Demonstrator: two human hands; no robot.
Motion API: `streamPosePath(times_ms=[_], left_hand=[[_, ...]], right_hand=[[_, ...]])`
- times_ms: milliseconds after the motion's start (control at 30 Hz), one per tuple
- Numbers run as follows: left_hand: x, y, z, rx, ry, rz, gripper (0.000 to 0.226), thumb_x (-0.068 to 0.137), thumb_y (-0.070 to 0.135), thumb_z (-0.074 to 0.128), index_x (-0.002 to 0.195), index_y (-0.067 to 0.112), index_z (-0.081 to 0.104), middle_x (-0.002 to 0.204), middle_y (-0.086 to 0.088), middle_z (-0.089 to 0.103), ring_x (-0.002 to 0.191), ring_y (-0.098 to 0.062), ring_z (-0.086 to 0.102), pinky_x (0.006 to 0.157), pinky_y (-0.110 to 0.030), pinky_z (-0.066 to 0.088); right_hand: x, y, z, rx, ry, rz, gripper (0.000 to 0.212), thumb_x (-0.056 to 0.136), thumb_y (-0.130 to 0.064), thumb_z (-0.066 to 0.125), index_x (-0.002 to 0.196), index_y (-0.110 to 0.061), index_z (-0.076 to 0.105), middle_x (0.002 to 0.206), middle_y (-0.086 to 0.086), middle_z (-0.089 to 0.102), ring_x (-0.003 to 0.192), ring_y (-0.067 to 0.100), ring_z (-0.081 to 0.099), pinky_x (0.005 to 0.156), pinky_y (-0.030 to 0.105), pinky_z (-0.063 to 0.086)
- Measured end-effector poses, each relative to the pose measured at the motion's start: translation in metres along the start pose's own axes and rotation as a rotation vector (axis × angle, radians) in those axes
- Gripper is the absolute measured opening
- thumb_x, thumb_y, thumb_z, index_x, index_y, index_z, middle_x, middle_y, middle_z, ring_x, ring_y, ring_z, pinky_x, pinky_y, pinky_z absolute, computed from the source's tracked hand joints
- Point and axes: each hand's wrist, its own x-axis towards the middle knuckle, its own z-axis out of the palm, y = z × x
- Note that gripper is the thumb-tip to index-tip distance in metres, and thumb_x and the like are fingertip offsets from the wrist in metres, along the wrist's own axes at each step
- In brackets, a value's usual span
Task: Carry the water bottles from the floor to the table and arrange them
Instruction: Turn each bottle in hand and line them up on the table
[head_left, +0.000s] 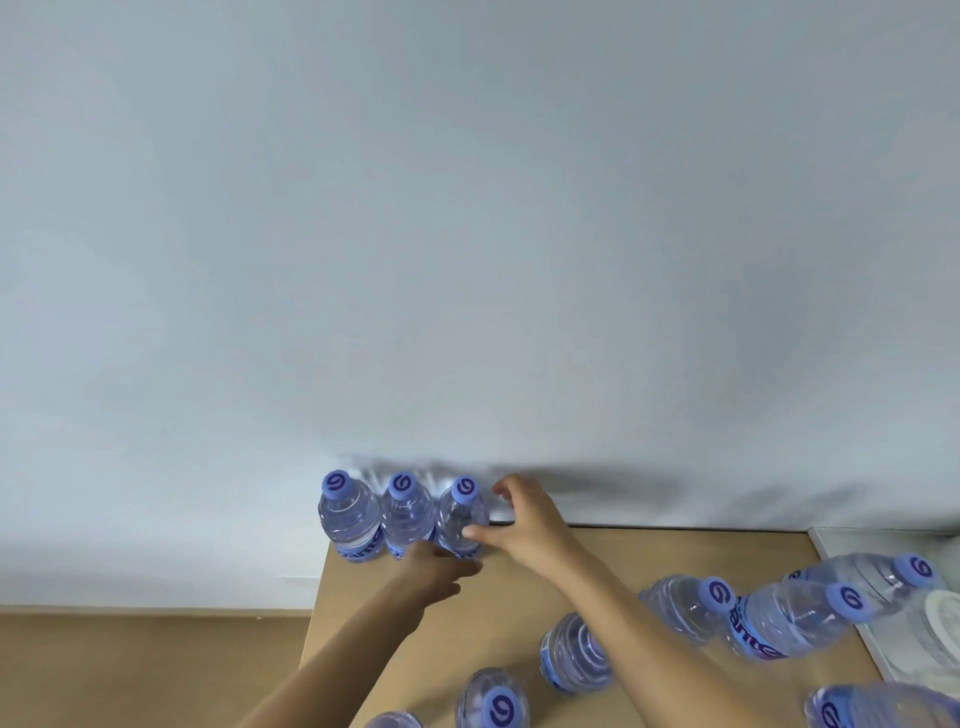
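Three clear water bottles with blue caps stand upright in a row at the table's back left corner: left bottle (349, 519), middle bottle (407, 517), right bottle (461, 519). My right hand (524, 525) is beside the right bottle. Its thumb touches the bottle's front and its fingers arch behind, with a gap to the bottle. My left hand (439, 569), blurred, reaches low to the base of the right bottle with its fingers stretched out. Several more bottles (574, 654) stand or lean loosely across the near and right part of the table (498, 597).
A pale wall rises right behind the table. The table's left edge drops to a brown floor (145, 670). A white tray or board (930, 623) lies at the right edge, with two leaning bottles (795, 618) partly over it.
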Motion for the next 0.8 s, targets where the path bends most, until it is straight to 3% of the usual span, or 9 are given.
streamPosePath(times_ms=[100, 167, 267, 467, 700, 800], left_hand=[[-0.024, 0.010, -0.003, -0.084, -0.044, 0.063, 0.021, 0.085, 0.013, 0.072, 0.098, -0.003, 0.068, 0.088, -0.010, 0.059, 0.074, -0.018, 0.057, 0.083, -0.031, 0.055], [-0.043, 0.015, -0.001, -0.080, -0.047, 0.122, 0.024, 0.087, 0.017, 0.072, 0.105, 0.003, 0.067, 0.089, -0.007, 0.060, 0.076, -0.016, 0.058, 0.076, -0.026, 0.052], [-0.065, 0.014, 0.008, -0.028, -0.014, 0.243, 0.024, 0.087, 0.022, 0.072, 0.108, 0.013, 0.064, 0.092, -0.003, 0.064, 0.082, -0.013, 0.058, 0.075, -0.025, 0.048], [-0.094, 0.000, 0.030, -0.022, 0.081, 0.436, 0.021, 0.087, 0.023, 0.072, 0.106, 0.016, 0.066, 0.099, 0.001, 0.070, 0.086, -0.002, 0.063, 0.061, -0.007, 0.044], [-0.111, -0.016, 0.042, -0.065, 0.120, 0.502, 0.020, 0.086, 0.020, 0.072, 0.105, 0.017, 0.066, 0.101, 0.003, 0.071, 0.098, -0.006, 0.065, 0.077, -0.013, 0.049], [-0.116, -0.023, 0.041, -0.082, 0.145, 0.508, 0.019, 0.085, 0.017, 0.073, 0.103, 0.015, 0.067, 0.101, 0.000, 0.071, 0.097, -0.009, 0.066, 0.081, -0.016, 0.050]], right_hand=[[-0.018, 0.000, -0.021, -0.004, -0.061, 0.020, 0.058, 0.078, -0.048, 0.078, 0.123, -0.019, 0.056, 0.125, -0.003, 0.055, 0.108, 0.009, 0.051, 0.085, 0.022, 0.040], [-0.034, 0.000, -0.032, 0.019, -0.070, 0.032, 0.056, 0.078, -0.052, 0.076, 0.121, -0.021, 0.058, 0.122, -0.006, 0.058, 0.108, 0.008, 0.054, 0.081, 0.020, 0.041], [-0.061, 0.003, -0.042, 0.031, -0.087, 0.046, 0.054, 0.080, -0.059, 0.071, 0.119, -0.024, 0.060, 0.117, -0.011, 0.060, 0.105, 0.004, 0.056, 0.075, 0.014, 0.042], [-0.104, 0.028, -0.041, 0.108, -0.056, 0.050, 0.047, 0.078, -0.053, 0.076, 0.114, -0.026, 0.061, 0.117, -0.010, 0.063, 0.116, 0.007, 0.057, 0.097, 0.023, 0.045], [-0.125, 0.055, -0.043, 0.239, -0.180, 0.066, 0.069, 0.069, -0.028, 0.090, 0.127, -0.025, 0.054, 0.131, -0.010, 0.057, 0.125, 0.003, 0.050, 0.101, 0.019, 0.041], [-0.126, 0.062, -0.043, 0.224, -0.156, 0.072, 0.054, 0.072, -0.020, 0.088, 0.119, -0.021, 0.061, 0.124, -0.003, 0.063, 0.117, 0.012, 0.059, 0.100, 0.029, 0.048]])
